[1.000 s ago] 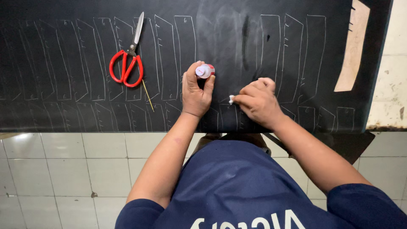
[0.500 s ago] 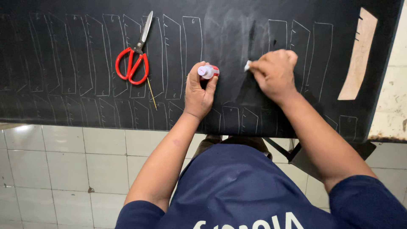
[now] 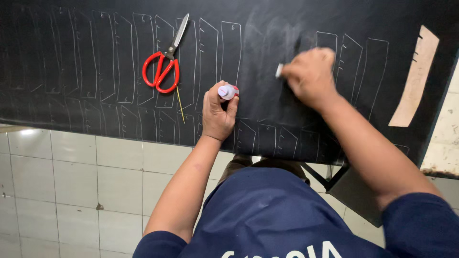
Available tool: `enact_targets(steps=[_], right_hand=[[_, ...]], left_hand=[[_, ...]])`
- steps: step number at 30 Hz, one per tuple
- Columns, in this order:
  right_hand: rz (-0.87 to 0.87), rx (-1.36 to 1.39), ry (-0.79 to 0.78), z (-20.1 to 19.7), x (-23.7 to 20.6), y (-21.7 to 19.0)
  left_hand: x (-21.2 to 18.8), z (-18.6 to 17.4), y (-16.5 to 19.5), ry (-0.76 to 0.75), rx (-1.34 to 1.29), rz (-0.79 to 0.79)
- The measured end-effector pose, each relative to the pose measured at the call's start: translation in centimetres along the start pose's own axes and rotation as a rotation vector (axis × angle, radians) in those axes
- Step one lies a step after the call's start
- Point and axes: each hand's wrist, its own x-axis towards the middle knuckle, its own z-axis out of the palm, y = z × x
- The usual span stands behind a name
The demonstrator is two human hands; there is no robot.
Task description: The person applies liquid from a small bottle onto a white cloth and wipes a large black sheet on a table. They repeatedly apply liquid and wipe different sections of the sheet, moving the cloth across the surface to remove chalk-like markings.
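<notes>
A black sheet (image 3: 71, 28) covers the table, marked with rows of white chalk outlines. My left hand (image 3: 216, 112) rests on it near the front edge and grips a small white bottle with a red cap (image 3: 227, 91). My right hand (image 3: 310, 76) is blurred with motion, further back on the sheet. It pinches a small white piece of chalk or cloth (image 3: 278, 70) against a smudged chalky patch (image 3: 267, 43).
Red-handled scissors (image 3: 163, 62) lie on the sheet to the left of my left hand, with a thin yellow stick (image 3: 180, 104) just below them. A tan cardboard pattern strip (image 3: 414, 79) lies at the right. White floor tiles (image 3: 71, 181) show below the table edge.
My right hand has moved from the sheet's front edge up and away across it, rubbing over the smudged patch. My left hand has stayed in place with the bottle.
</notes>
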Motion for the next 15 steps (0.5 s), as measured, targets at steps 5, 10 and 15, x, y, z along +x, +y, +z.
enact_targets(steps=[5, 10, 15], right_hand=[[-0.100, -0.045, -0.012, -0.5, 0.0, -0.3], [0.044, -0.066, 0.010, -0.1, 0.9, 0.6], [-0.123, 0.096, -0.134, 0.5, -5.0, -4.6]], left_hand=[[0.1, -0.3, -0.1, 0.005, 0.044, 0.027], [0.1, -0.2, -0.2, 0.019, 0.037, 0.052], [0.0, -0.2, -0.5, -0.007, 0.033, 0.016]])
